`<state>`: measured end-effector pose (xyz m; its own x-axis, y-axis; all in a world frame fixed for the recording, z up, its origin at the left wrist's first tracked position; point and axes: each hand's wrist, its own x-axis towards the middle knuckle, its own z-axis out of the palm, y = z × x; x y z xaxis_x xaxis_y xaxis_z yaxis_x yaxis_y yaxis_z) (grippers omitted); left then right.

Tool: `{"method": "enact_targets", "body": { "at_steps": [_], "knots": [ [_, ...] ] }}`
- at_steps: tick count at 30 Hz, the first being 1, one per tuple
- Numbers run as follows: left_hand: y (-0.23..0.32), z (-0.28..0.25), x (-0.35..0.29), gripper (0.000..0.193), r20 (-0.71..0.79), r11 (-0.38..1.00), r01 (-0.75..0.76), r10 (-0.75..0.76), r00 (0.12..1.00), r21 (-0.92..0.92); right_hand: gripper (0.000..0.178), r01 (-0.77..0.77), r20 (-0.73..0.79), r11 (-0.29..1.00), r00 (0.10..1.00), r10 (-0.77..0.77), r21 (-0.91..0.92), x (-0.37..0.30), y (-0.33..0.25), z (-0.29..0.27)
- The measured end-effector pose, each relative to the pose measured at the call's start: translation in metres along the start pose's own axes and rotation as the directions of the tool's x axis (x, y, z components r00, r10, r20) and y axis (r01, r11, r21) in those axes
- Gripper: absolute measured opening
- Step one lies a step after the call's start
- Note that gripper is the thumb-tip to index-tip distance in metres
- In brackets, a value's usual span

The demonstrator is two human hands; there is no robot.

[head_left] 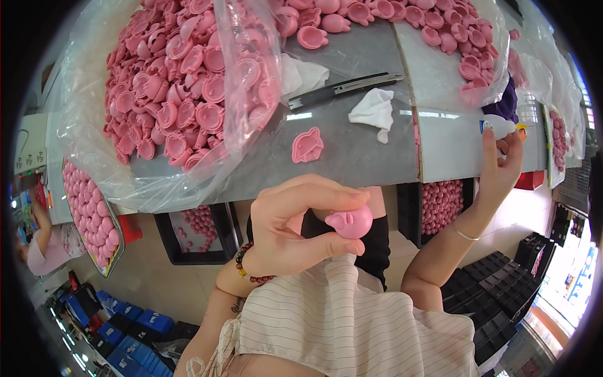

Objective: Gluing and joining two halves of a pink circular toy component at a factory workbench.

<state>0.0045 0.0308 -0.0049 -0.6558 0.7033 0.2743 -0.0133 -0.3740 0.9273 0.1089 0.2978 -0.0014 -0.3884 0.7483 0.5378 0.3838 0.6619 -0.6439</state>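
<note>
My left hand, with a beaded bracelet at its wrist, pinches a round pink plastic piece between thumb and fingertips. The piece has a small protruding snout-like part and is held above my lap, just off the table's front edge. Out to the far right, my right hand has its thumb and fingers around a small white squeeze bottle with a blue end and an orange-yellow tip. Beside that bottle lies a dark purple cloth. A flat pink face-shaped piece rests alone on the grey tabletop.
A clear plastic bag of pink half-shells fills the table's left. More pink shells lie along the back. A black-handled cutter-like tool sits beside white cloths. Black bins holding pink pieces stand below the table.
</note>
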Motion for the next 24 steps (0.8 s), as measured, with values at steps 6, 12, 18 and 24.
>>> {"method": "enact_targets", "body": {
  "at_steps": [6, 12, 18, 24],
  "knots": [
    [0.012, -0.017, -0.011, 0.043, 0.010, 0.987, -0.043, 0.045, 0.999, -0.154, 0.019, -0.132, -0.054, 0.864, 0.982, 0.180, 0.486, -0.007, -0.029, 0.015],
    [0.044, -0.066, -0.043, 0.041, -0.055, 0.981, -0.160, 0.167, 0.984, 0.113, 0.032, -0.101, 0.243, 0.708, 0.964, -0.103, 0.699, -0.043, -0.033, 0.016],
    [0.095, -0.145, -0.109, 0.025, -0.531, 0.403, 0.346, 0.642, 0.553, 0.847, 0.030, -0.209, 0.287, 0.705, 0.958, 0.009, 0.677, -0.047, -0.027, 0.020],
    [0.125, -0.229, -0.143, 0.029, -0.560, 0.006, 0.652, 0.519, 0.646, 0.758, 0.028, -0.195, 0.308, 0.702, 0.951, -0.036, 0.685, -0.046, -0.030, 0.021]
  ]
}}
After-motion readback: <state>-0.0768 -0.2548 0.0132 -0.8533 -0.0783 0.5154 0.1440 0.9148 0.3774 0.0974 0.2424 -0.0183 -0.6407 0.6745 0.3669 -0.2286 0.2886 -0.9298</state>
